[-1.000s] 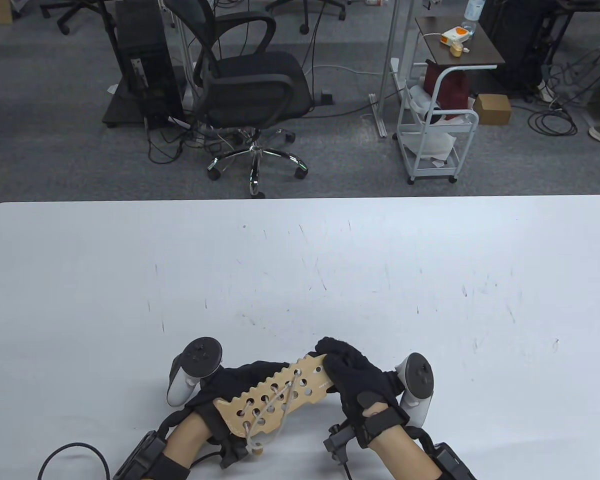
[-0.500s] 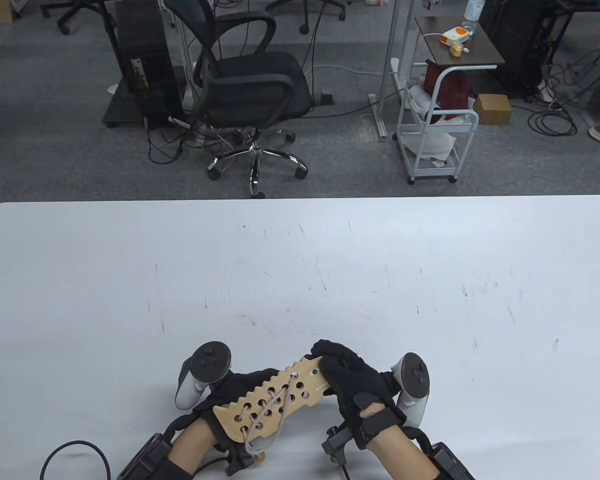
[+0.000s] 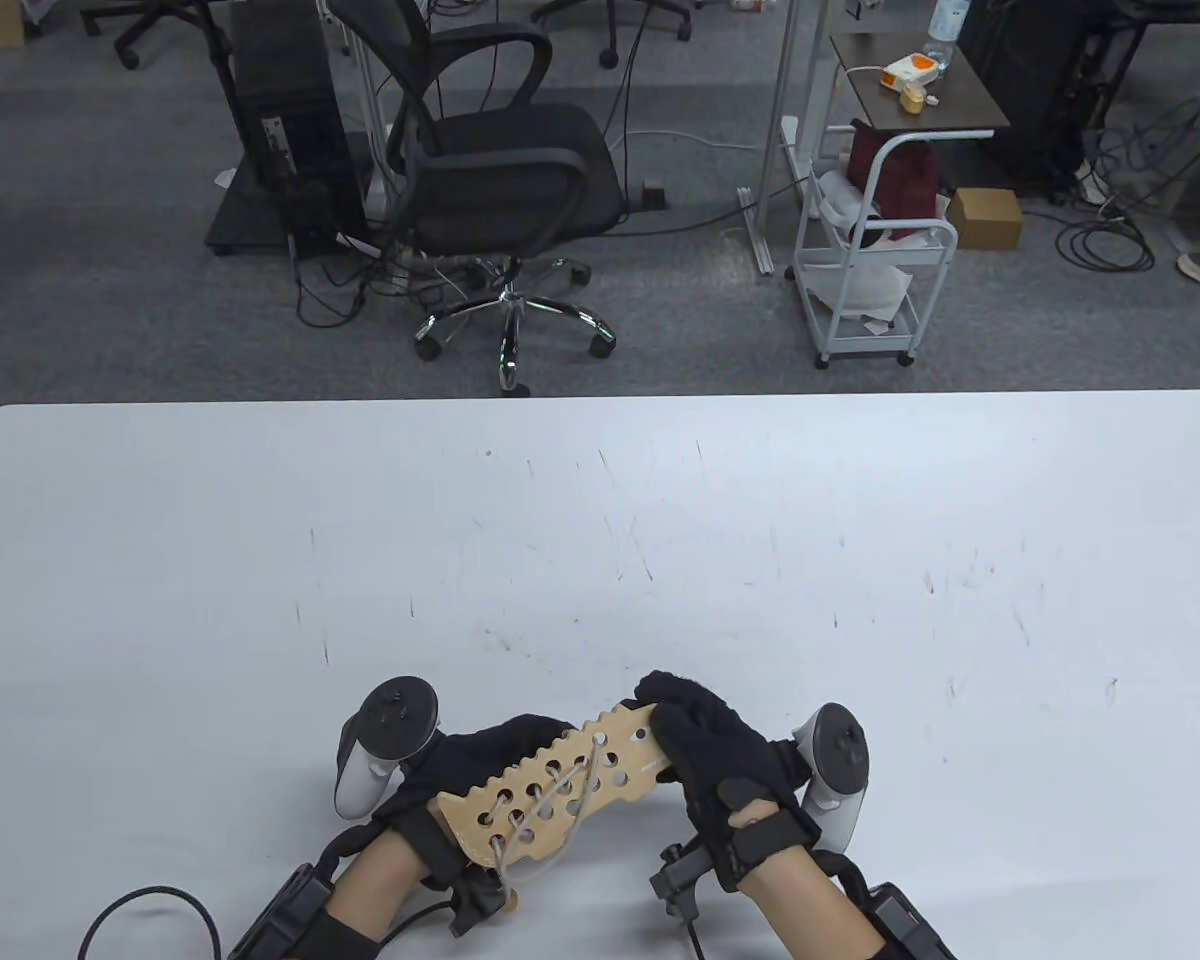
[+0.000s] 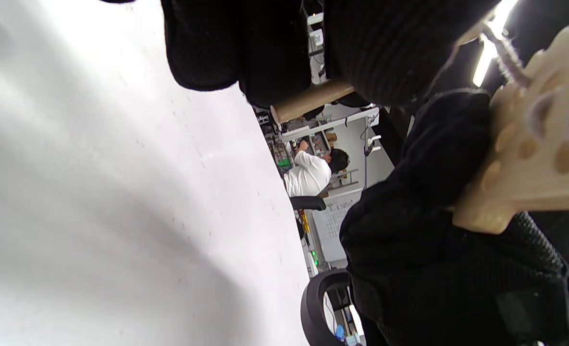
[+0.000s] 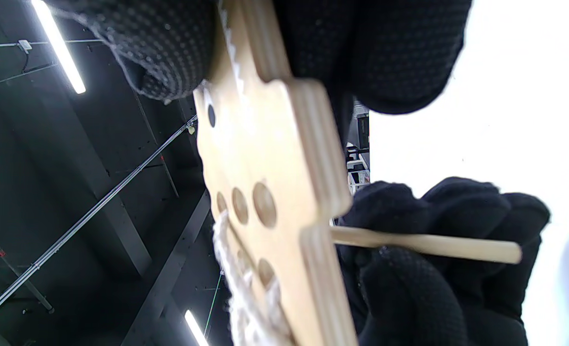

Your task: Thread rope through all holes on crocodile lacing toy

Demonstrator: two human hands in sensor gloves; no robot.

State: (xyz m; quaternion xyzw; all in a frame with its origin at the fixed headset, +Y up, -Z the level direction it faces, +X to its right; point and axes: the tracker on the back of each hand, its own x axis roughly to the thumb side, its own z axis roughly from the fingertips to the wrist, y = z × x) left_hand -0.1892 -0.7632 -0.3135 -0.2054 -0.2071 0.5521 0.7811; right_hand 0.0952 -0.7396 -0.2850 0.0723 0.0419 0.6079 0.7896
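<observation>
The wooden crocodile board point(image 3: 560, 790) with its many holes is held just above the table's near edge. White rope point(image 3: 550, 800) crosses several holes. My right hand point(image 3: 710, 750) grips the board's right end. My left hand point(image 3: 505, 740) is under the left part. In the right wrist view the left hand's fingers point(image 5: 433, 288) hold a thin wooden needle point(image 5: 424, 244) that sticks out from the board point(image 5: 270, 168) on its underside. The needle point(image 4: 313, 98) also shows in the left wrist view. A small wooden piece point(image 3: 508, 900) hangs at the rope's end.
The white table point(image 3: 600, 560) stretches away beyond my hands. A black cable point(image 3: 150, 910) loops at the near left edge. An office chair point(image 3: 500, 180) and a white trolley point(image 3: 870, 270) stand on the floor behind the table.
My left hand shifted a little right, then back left, and the board rocked slightly with it. Both hands keep their hold.
</observation>
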